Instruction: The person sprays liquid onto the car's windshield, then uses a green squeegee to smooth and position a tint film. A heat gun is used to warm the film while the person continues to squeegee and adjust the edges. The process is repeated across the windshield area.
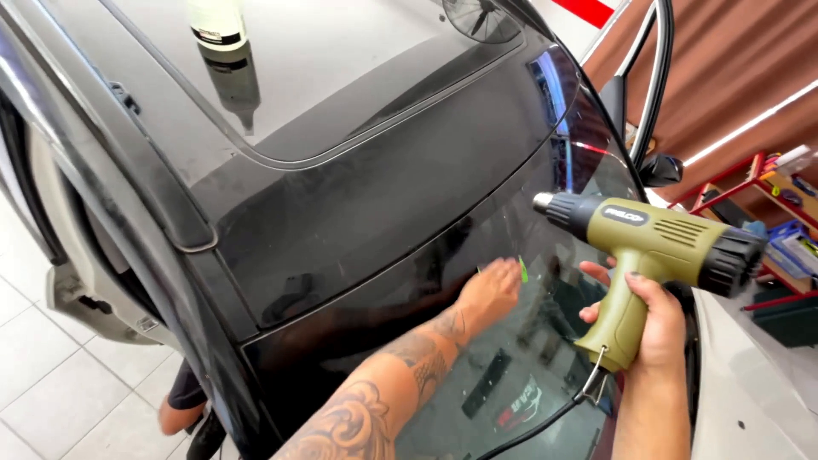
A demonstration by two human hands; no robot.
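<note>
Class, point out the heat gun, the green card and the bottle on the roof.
heat gun (656, 234), head view, olive barrel.
green card (523, 271), head view, edge beside the left hand's fingertips.
bottle (217, 24), head view, pale lower body.

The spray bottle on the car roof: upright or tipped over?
Upright: the spray bottle stands base-down on the roof, its reflection directly below. Its top is out of frame.

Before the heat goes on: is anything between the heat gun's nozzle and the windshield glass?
Nothing visible. The heat gun, gripped by the right hand, aims its nozzle over open windshield. The left hand lies flat on the glass, below and left of the nozzle.
</note>
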